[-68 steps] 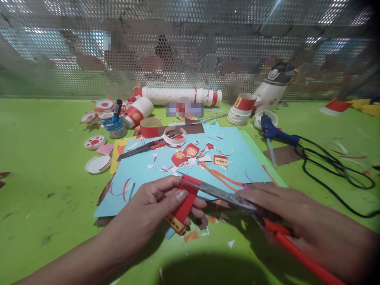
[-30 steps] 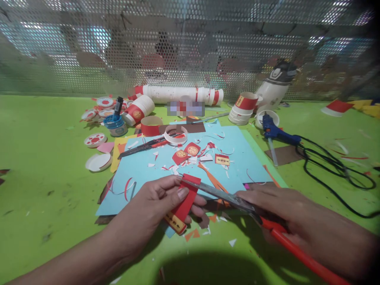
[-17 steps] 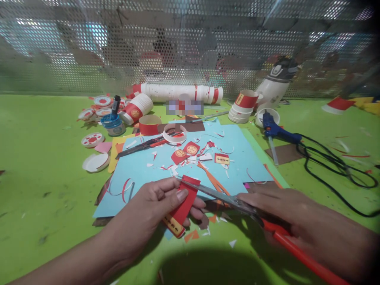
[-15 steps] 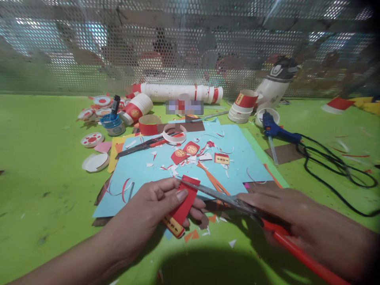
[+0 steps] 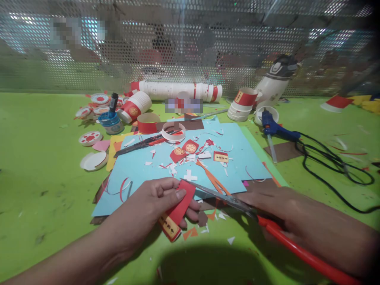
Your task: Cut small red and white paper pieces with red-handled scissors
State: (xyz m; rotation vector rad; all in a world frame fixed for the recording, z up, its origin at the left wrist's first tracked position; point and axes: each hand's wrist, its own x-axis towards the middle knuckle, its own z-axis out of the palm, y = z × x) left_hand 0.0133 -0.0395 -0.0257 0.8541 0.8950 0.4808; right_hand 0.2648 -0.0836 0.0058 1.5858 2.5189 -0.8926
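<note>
A folded strip of red paper (image 5: 181,206) with a yellow printed band is pinched between the thumb and fingers of my left hand (image 5: 166,200). My right hand (image 5: 285,213) grips red-handled scissors (image 5: 225,199), whose blades lie along the top edge of the paper, close to my left fingertips. A white cross-shaped scrap (image 5: 189,175) lies just beyond the blade tips on the light blue sheet (image 5: 142,186). Farther back on that sheet are red cut pieces with gold emblems (image 5: 190,147) and a small red-and-yellow printed piece (image 5: 221,157).
A blue glue gun (image 5: 277,128) with a looping black cord (image 5: 329,158) is at right. Stacked paper cups (image 5: 243,105), a long cup tube (image 5: 175,91) and a bottle (image 5: 273,83) stand near the perforated screen (image 5: 190,47). A blue-lidded jar (image 5: 111,123) and dark scissors (image 5: 139,144) are at left.
The end of the red strip has been cut off, and the white cross-shaped scrap now lies on the blue sheet. The held strip looks shorter. The view has shifted slightly.
</note>
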